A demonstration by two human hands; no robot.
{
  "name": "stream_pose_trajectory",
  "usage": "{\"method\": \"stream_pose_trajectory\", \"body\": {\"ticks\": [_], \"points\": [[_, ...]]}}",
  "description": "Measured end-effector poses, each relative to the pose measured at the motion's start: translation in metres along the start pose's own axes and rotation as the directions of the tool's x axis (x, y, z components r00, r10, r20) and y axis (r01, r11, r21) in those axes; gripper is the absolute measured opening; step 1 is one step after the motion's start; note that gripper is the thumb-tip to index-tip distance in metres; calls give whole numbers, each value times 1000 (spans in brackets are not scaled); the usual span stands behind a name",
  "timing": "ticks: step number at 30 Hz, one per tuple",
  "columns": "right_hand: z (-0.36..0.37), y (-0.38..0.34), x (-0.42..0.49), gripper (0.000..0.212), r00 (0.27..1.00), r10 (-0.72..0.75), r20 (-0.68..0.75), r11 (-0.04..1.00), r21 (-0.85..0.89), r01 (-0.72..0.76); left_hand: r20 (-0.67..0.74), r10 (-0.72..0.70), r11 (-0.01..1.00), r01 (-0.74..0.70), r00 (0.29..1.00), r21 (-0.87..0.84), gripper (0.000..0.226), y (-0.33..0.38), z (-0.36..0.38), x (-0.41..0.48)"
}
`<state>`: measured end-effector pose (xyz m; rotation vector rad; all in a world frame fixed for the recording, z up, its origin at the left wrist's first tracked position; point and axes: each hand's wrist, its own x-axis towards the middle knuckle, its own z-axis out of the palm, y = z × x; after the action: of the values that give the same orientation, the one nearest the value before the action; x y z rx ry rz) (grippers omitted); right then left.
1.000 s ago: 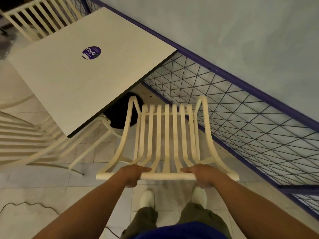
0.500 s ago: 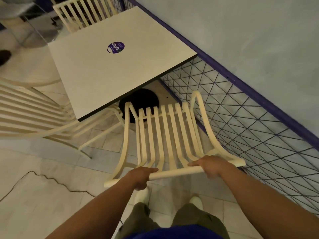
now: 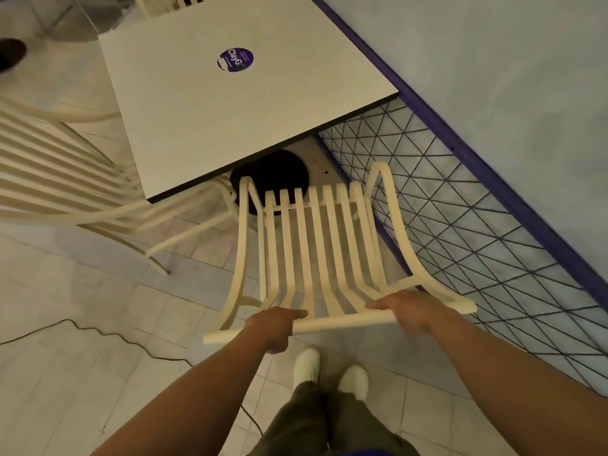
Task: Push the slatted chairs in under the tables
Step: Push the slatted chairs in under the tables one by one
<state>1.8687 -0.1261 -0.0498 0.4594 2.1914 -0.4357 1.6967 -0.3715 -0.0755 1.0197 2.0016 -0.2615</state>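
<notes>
Gripping the slatted chair [image 3: 342, 322] by its top rail, left hand [image 3: 274, 324] and right hand [image 3: 409, 307] fingers curled round it; seat not yet under the table [image 3: 204, 126]; the push remains.

Café or food-court seating: a square desk [image 3: 197, 126] with a round purple sticker [image 3: 235, 60], cream slatted chairs [image 3: 316, 241] at its edges, a tiled floor [image 3: 82, 373], a mesh railing [image 3: 460, 225] alongside

Head view, steeply down, close overhead.
</notes>
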Motion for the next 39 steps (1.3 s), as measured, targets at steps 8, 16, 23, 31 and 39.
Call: {"method": "stream_pose_trajectory", "body": {"ticks": [8, 16, 23, 31, 39], "points": [[1, -5, 2, 88, 998, 56, 20, 998, -1, -56, 9, 12, 999, -11, 1000, -42, 83, -1, 1, 2], [-2, 11, 4, 84, 1000, -11, -4, 1000, 22, 11, 17, -32, 997, 33, 999, -62, 85, 13, -4, -1], [-32, 67, 4, 81, 994, -104, 21, 991, -85, 105, -27, -123, 975, 116, 992, -189, 80, 69, -8, 9], [-76, 131, 10, 81, 973, -222, 67, 953, -198, 231, -65, -237, 942, 213, 969, -261, 79, 135, -20, 33], [-113, 171, 35, 82, 973, -223, 66, 934, -272, 232, -83, -252, 930, 218, 964, -296, 85, 167, -41, 64]]}}
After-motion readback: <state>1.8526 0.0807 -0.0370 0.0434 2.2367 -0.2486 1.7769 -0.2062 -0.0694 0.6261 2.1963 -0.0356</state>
